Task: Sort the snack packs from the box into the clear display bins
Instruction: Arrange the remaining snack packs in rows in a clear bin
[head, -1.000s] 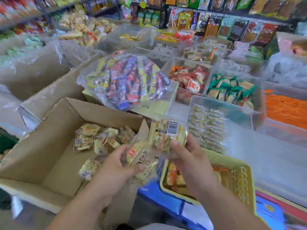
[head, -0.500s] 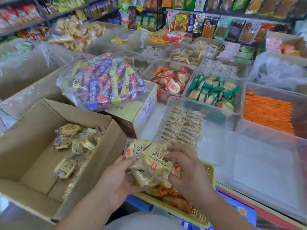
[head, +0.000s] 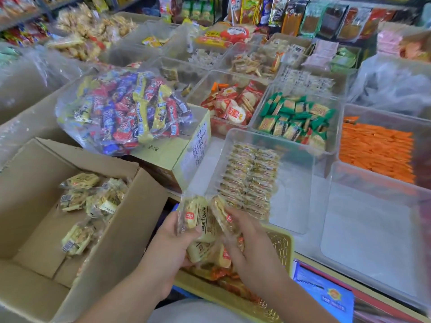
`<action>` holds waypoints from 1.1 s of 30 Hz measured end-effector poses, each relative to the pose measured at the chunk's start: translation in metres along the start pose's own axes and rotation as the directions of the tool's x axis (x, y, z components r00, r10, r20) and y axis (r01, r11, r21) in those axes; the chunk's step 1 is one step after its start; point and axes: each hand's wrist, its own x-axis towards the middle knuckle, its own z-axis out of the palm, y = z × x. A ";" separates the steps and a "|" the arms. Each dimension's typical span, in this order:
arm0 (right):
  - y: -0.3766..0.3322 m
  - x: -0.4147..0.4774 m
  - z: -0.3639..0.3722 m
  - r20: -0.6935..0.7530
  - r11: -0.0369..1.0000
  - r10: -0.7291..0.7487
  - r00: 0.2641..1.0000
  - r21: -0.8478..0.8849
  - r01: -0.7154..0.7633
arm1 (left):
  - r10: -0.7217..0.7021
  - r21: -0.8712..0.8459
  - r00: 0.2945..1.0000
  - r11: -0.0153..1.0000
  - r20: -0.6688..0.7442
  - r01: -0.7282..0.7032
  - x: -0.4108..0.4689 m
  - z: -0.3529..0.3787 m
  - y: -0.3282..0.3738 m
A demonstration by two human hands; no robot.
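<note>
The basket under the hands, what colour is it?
Pale yellow, with an open lattice wall. The head view, the only one here, shows the basket best.

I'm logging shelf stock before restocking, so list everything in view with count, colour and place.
held pale yellow snack packs: several, pale yellow, in both hands
brown cardboard box: one, brown, left, loose pale packs inside
clear plastic display bin: one, clear, ahead of the hands, rows of pale packs inside
clear bag of mixed candy bars: one, blue, red and yellow, atop a closed carton
yellow plastic basket: one, yellow, under the hands
green snack packs: many, green, bin behind
orange snack packs: many, orange, right bin
left hand: one, grips packs
right hand: one, grips packs
</note>
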 end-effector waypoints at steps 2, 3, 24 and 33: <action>-0.002 0.004 0.003 -0.002 0.999 0.051 0.999 0.020 -0.051 | 0.025 0.034 0.999 0.999 0.021 -0.026 0.001 -0.003 0.002; -0.004 0.007 0.004 -0.009 0.997 0.071 0.997 0.024 -0.071 | 0.039 0.058 0.999 0.998 0.028 -0.041 0.002 -0.004 0.003; 0.048 0.103 0.017 0.171 0.966 0.192 0.966 -0.206 -0.156 | -0.058 -0.355 0.994 0.934 -0.088 0.023 0.031 -0.045 0.003; 0.052 0.112 0.009 0.437 0.945 0.288 0.852 -0.275 -0.178 | -0.055 -0.410 0.998 0.911 -0.008 0.047 0.023 -0.044 0.005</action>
